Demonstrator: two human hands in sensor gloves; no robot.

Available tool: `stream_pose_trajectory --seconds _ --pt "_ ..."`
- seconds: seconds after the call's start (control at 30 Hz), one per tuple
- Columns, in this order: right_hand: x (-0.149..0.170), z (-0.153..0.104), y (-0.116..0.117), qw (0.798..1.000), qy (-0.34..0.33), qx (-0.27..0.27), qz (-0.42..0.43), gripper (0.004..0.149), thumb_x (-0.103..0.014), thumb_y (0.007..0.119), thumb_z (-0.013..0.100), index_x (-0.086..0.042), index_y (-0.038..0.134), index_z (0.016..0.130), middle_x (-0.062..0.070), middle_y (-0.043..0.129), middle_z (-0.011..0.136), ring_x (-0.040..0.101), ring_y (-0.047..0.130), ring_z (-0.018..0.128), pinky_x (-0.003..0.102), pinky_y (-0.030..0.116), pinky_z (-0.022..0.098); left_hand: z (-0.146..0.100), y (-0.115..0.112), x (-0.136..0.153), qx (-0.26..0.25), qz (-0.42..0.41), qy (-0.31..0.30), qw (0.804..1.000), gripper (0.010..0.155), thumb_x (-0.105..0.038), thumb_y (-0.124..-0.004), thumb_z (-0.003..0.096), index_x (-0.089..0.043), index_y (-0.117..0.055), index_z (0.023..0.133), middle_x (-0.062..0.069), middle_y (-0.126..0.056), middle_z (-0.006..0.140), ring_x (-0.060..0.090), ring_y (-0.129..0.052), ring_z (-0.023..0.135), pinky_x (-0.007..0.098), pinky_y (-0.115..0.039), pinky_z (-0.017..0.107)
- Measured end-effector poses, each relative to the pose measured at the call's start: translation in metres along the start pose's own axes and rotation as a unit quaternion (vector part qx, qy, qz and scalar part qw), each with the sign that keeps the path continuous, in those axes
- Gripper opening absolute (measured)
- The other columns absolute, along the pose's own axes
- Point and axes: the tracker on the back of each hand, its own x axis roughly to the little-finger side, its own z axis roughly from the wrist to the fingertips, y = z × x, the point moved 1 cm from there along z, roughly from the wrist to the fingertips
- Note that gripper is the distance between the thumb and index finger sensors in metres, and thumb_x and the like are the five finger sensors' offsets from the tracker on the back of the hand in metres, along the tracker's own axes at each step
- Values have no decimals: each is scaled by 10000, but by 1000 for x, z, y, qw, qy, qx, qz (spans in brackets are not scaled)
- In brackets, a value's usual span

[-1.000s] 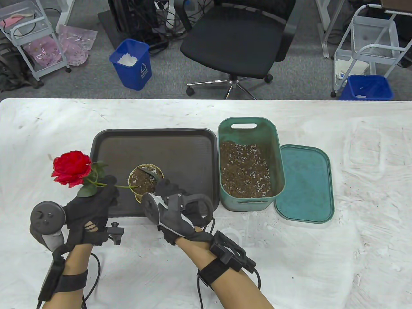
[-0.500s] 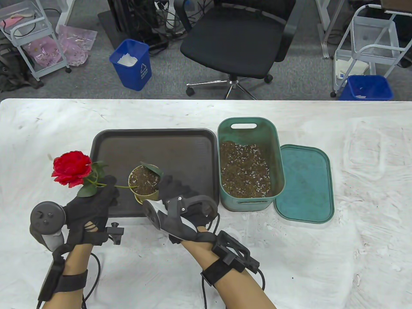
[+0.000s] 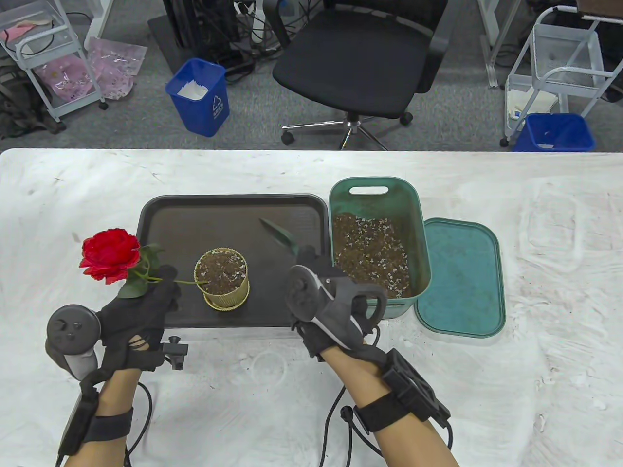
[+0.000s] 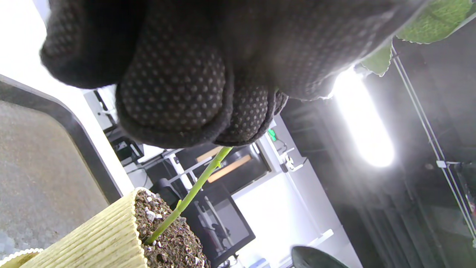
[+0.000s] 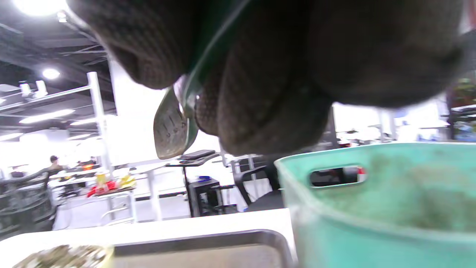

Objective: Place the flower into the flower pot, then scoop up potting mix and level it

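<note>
Left hand [image 3: 141,311] pinches rose [image 3: 109,254] stem, its end in pot [image 3: 222,279]; right hand [image 3: 326,301] grips trowel [image 3: 278,233], blade toward 11 o'clock over tray [image 3: 194,219].

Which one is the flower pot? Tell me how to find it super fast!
Look at the big dark tray in the middle of the white table. The flower pot stands near its front edge, beside the green bin. It is the only small, round, ribbed yellow thing, full of speckled soil, with the red rose's green stem poking in.
</note>
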Motion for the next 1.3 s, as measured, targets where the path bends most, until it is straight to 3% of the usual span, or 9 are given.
stream_pose_trajectory --seconds 0.27,0.4,0.53,0.6,0.67,0.83,0.97,1.17,1.3 --pt "56 23 -21 995 101 -1 -20 512 -346 822 392 -80 790 828 115 1017 540 253 1056 197 391 926 89 -1 -1 -1 1 8 -7 1000 434 -451 -894 388 -245 -964 764 -41 -1075 575 174 -1117 297 359 -939 309" --pt "70 39 -25 987 139 -38 -67 506 -350 826 396 -84 802 825 117 1022 530 252 1052 184 387 922 82 -1 -1 -1 0 10 -8 1000 434 -450 -894 387 -246 -964 763 -40 -1076 574 174 -1117 296 360 -940 307" --pt "90 58 -4 960 196 -141 -142 497 -364 827 404 -88 823 817 106 1030 495 233 1040 150 373 910 56 -1 0 0 -5 14 -5 1000 434 -450 -894 387 -245 -965 763 -40 -1076 573 175 -1118 295 359 -940 307" --pt "100 65 15 930 223 -228 -181 494 -369 826 411 -96 826 822 102 1029 492 230 1035 147 369 905 56 -1 1 0 -8 15 -3 1000 432 -450 -894 388 -245 -967 761 -39 -1076 573 175 -1118 295 360 -939 306" --pt "105 68 26 905 230 -283 -218 488 -374 824 416 -105 837 823 99 1031 486 226 1031 143 365 901 52 -1 1 0 -9 14 -1 1000 433 -448 -895 387 -243 -967 762 -36 -1077 572 176 -1117 295 360 -939 307" --pt "112 74 42 878 235 -317 -271 467 -371 831 415 -114 874 803 101 1041 456 224 1019 114 367 889 32 -2 0 -2 -7 14 -3 1000 433 -449 -894 388 -245 -965 763 -38 -1076 574 174 -1118 295 360 -939 308" --pt "119 78 45 872 245 -359 -223 461 -365 821 414 -110 883 793 100 1043 445 223 1017 106 370 887 28 -2 0 -3 -8 13 -3 1000 434 -449 -895 386 -244 -966 762 -40 -1076 572 176 -1118 294 360 -939 307" --pt "139 78 51 876 266 -389 -105 463 -361 794 411 -95 886 779 92 1040 430 215 1014 95 367 886 20 -2 0 -3 -8 11 -2 1000 433 -449 -894 387 -245 -966 762 -40 -1075 574 176 -1118 296 360 -939 308" --pt "152 75 56 865 276 -418 1 468 -361 781 414 -86 883 779 94 1039 425 209 1011 89 362 885 14 -2 0 -3 -7 12 -4 1000 433 -450 -894 386 -246 -966 762 -41 -1076 574 174 -1118 296 359 -940 308"
